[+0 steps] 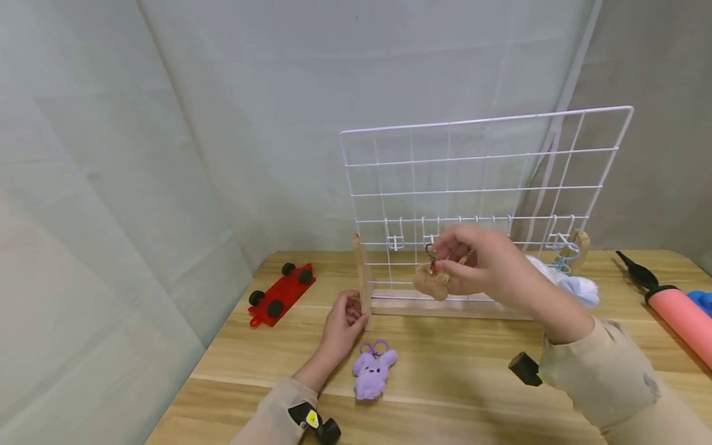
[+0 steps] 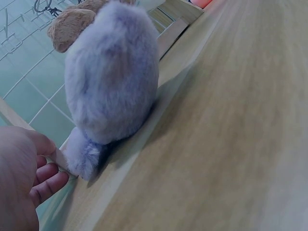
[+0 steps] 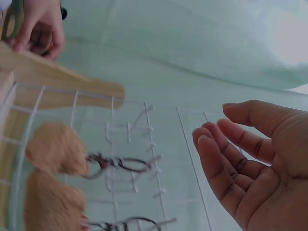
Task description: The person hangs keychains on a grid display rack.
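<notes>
My left hand [image 1: 340, 324] grips the foot of the wooden side post [image 1: 363, 272] of a white wire grid rack [image 1: 486, 120], its thumb and fingertips on the wood. In front of the rack, my right hand [image 1: 481, 259] is raised with fingers loosely bent. The right wrist view shows nothing between those fingers [image 3: 216, 168]. Two brown plush keychains [image 3: 55, 149] hang beside it by dark metal rings from the grid's hooks; the hand partly covers them in the head view. A purple plush keychain [image 1: 371, 376] with purple rings lies on the table near my left hand.
At the rack's right end is a white and light-blue plush [image 1: 581, 290] with a coiled blue cord. A red toy car [image 1: 282, 293] lies wheels-up at left. A pink pump [image 1: 681, 321] with a black nozzle lies at right, beside a blue object [image 1: 705, 301].
</notes>
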Demonstrator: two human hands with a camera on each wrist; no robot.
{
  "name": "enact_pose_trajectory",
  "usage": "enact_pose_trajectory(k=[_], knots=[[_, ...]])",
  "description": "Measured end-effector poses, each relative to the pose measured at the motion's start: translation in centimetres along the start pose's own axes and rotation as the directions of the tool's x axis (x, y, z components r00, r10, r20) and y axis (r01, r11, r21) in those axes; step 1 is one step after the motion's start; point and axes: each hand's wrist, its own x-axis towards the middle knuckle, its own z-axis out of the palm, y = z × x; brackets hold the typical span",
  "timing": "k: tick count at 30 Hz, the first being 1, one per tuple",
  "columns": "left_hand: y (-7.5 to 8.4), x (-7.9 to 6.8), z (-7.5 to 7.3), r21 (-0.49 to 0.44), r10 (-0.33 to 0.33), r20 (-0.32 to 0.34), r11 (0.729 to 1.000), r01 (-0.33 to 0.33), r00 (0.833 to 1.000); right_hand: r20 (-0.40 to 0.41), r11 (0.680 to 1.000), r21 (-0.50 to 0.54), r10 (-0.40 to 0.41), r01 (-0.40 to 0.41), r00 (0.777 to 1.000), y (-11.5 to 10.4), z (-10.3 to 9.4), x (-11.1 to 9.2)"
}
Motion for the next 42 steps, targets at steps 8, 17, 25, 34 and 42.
enact_pose_trajectory(k=[8,17,25,34,42], knots=[[0.1,0.1,-0.1,-0.009,0.004,0.0,1.0,-0.004,1.0,-0.03,0.996,0.086,-0.035,0.038,0.999,0.2,2.9,-1.2],[0.1,0.0,0.1,0.029,0.008,0.0,1.0,-0.008,1.0,0.015,0.988,0.157,0.005,-0.008,1.0,0.5,5.5,-1.7],[0.2,0.0,0.0,0.022,0.0,0.001,1.0,0.0,1.0,0.026,0.986,0.167,-0.002,-0.003,1.0,0.9,7.0,-1.8],[0.2,0.1,-0.1,0.014,-0.023,-0.001,1.0,0.023,1.0,0.082,0.978,0.206,0.023,-0.039,0.996,1.4,8.8,-1.6],[3.2,-0.3,-0.6,0.024,-0.022,0.015,0.999,0.022,1.0,0.126,0.973,0.225,0.015,-0.043,0.992,2.2,10.7,-1.3]])
